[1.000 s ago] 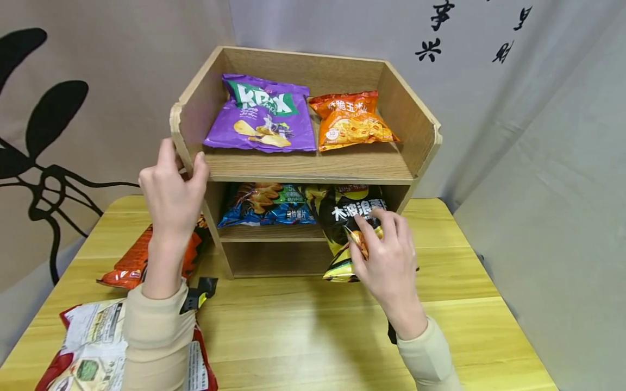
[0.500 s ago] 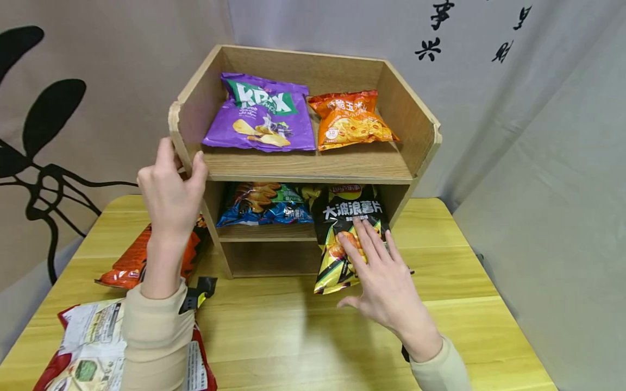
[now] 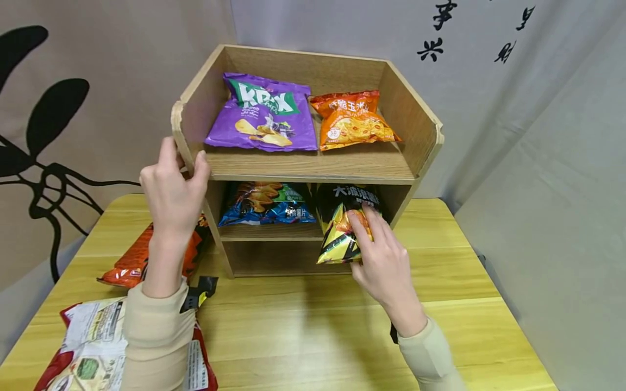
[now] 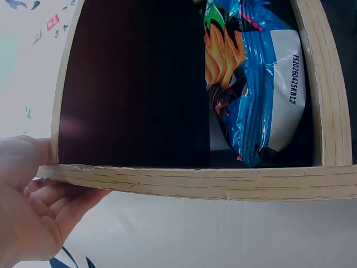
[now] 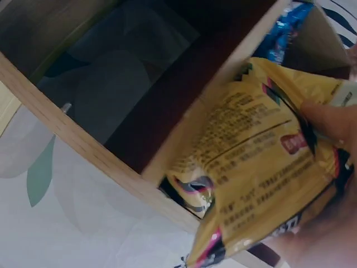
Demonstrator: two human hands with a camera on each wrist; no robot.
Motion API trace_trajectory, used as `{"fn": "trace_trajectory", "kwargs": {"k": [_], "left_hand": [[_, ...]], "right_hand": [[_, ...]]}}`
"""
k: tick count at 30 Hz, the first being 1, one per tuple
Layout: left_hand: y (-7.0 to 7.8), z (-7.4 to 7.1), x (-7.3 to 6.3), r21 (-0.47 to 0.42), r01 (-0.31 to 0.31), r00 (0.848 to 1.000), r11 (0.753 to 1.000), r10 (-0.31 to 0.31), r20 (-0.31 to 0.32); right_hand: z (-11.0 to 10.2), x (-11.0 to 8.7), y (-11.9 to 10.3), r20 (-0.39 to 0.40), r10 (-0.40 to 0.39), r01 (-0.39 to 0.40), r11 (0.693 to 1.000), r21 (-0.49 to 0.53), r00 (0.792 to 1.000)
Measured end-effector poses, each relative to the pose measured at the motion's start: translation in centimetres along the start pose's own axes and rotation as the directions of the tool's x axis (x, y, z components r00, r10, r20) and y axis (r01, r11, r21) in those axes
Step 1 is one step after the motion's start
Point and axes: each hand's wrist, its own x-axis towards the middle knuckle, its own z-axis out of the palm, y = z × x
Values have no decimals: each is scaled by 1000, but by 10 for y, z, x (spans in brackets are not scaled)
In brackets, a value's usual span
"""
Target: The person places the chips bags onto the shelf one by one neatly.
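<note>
In the head view a wooden shelf stands on the table. My left hand holds its left side panel at the upper board, thumb on the front edge. The left wrist view shows that hand's fingers beneath the wooden edge. My right hand pinches the outer end of a black and yellow bag of potato chips, fingers on top and thumb below. The bag's far end lies inside the middle compartment, while its near end juts out, tilted down. Beside it there sits a blue chip bag.
On the top level lie a purple chip bag and a smaller orange snack bag. An orange-red bag and a red and white bag lie on the table at left, partly behind my left forearm.
My right hand flattened on the chip bag, then took hold of its near end again. That end has risen and moved farther into the shelf. My left hand stays put.
</note>
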Motion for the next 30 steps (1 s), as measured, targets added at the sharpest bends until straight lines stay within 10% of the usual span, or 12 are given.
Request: {"fn": "trace_trajectory", "kwargs": {"k": [8, 13, 16, 24, 30], "left_hand": [[0, 1, -1, 3, 7, 1000, 1000, -7, -2], [0, 1, 0, -5, 9, 1000, 1000, -9, -2], [0, 1, 0, -7, 10, 1000, 1000, -10, -4], [1, 0, 0, -3, 16, 1000, 1000, -16, -2], [1, 0, 0, 2, 15, 1000, 1000, -15, 0]], "right_hand": [[16, -4, -4, -126, 12, -12, 1000, 2, 992], [26, -15, -10, -468, -105, 86, 994, -61, 878], [31, -17, -12, -543, -135, 91, 990, -106, 829], [40, -12, -13, -442, -31, -3, 997, -75, 896], [47, -7, -13, -430, -27, -6, 997, -74, 903]]}}
